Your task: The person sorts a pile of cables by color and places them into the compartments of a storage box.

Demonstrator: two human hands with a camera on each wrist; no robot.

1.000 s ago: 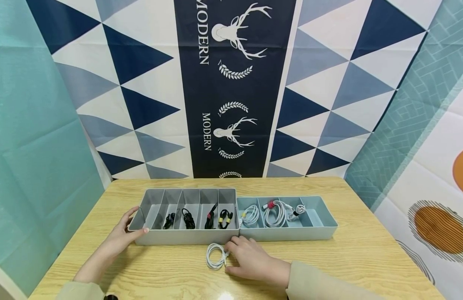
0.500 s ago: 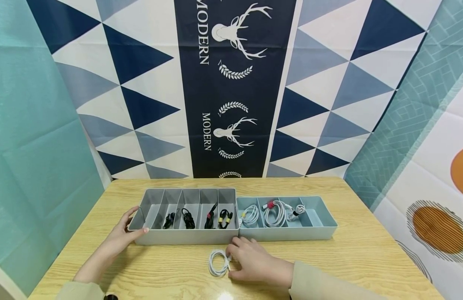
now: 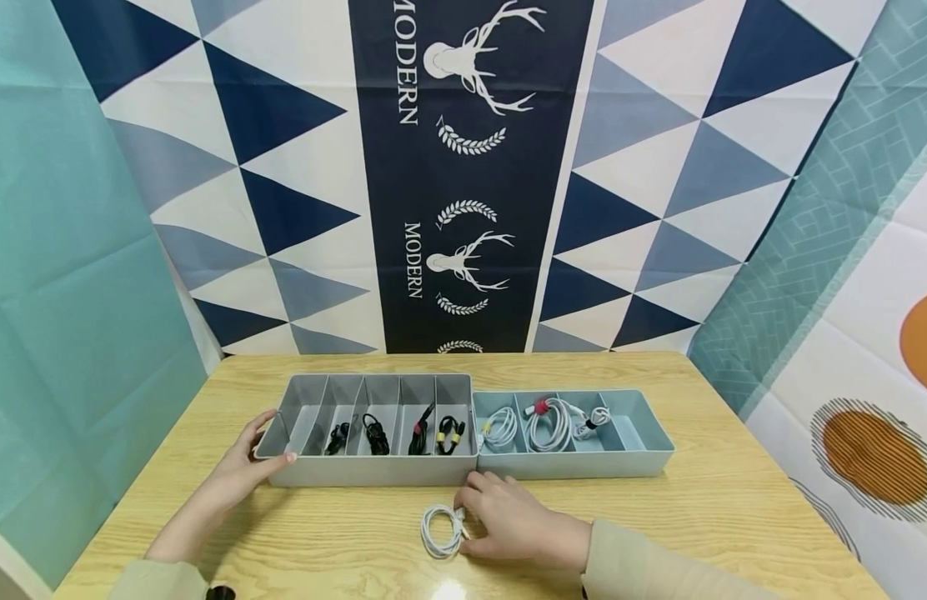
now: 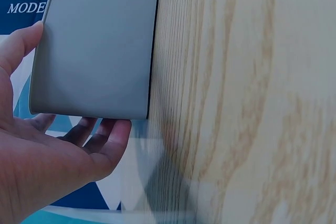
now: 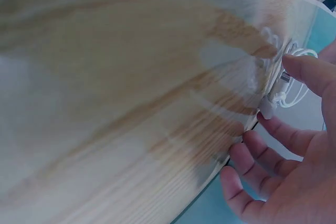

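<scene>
In the head view a coiled white charging cable (image 3: pixel 440 532) lies on the table in front of the trays. My right hand (image 3: pixel 508 518) is at the coil's right side, palm down. The right wrist view shows its thumb and index finger pinching the cable's connector ends (image 5: pixel 270 106), the other fingers loosely bent near the table. My left hand (image 3: pixel 242 467) grips the left end of a grey divided tray (image 3: pixel 373 473), thumb at the front corner. In the left wrist view the other fingers curl against the tray's end wall (image 4: pixel 97 66).
Bundled black cables (image 3: pixel 375 435) lie in several compartments of the grey tray; its leftmost one is bare. A blue divided tray (image 3: pixel 576 467) adjoins it on the right, holding white cables (image 3: pixel 551 425). Both stand on a wooden table (image 3: pixel 343 550) before a patterned cloth (image 3: pixel 463 183).
The right hand and the white cable coil have slid slightly right and toward me. The left hand stays on the grey tray, and both trays keep their places.
</scene>
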